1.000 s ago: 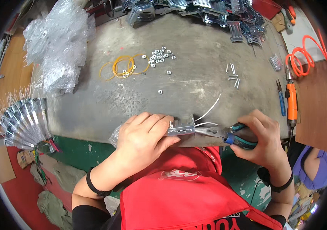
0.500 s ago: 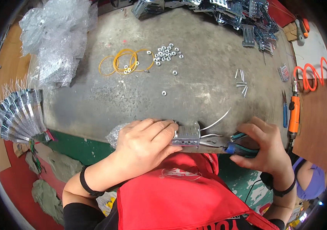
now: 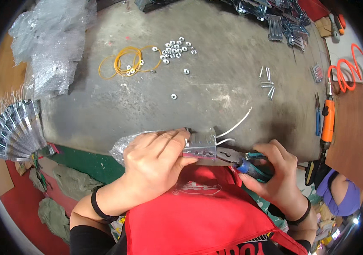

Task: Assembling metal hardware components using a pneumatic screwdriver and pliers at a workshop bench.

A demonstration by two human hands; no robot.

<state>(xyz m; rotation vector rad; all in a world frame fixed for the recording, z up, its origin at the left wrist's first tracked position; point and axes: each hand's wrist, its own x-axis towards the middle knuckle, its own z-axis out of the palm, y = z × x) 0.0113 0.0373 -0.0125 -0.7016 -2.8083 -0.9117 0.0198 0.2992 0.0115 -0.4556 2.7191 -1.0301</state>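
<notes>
1. We see the left hand (image 3: 153, 163) curled over a small metal bracket (image 3: 200, 145), fingers and thumb closed on it and pinning it at the near edge of the grey worktable (image 3: 215, 102).
2. We see the right hand (image 3: 275, 174) wrapped tight around the blue-and-green handles of a pair of pliers (image 3: 241, 160), whose nose points left and meets the bracket's right side.
3. Two white wires (image 3: 234, 125) come out from behind the bracket and curve away to the right across the tabletop.
4. A bit of crumpled clear plastic (image 3: 119, 148) lies just beside the left hand, at the table's edge.
5. Farther back on the table we find a loop of yellow rubber bands (image 3: 126, 61) with a few nuts on it, and next to it a cluster of small metal nuts (image 3: 175, 47); two stray nuts lie nearer us.
6. To the right, well apart from the hands, lie a few short screws (image 3: 267, 83).
7. At the far right edge an orange power screwdriver (image 3: 328, 121) rests beside a blue-handled tool (image 3: 317, 114), with an orange coiled hose (image 3: 347, 70) behind it.
8. On the left we see bubble wrap (image 3: 49, 46) heaped on the table's corner, and below it a fanned stack of metal brackets (image 3: 15, 131).
9. More metal parts (image 3: 283, 19) are piled along the table's far side.
</notes>
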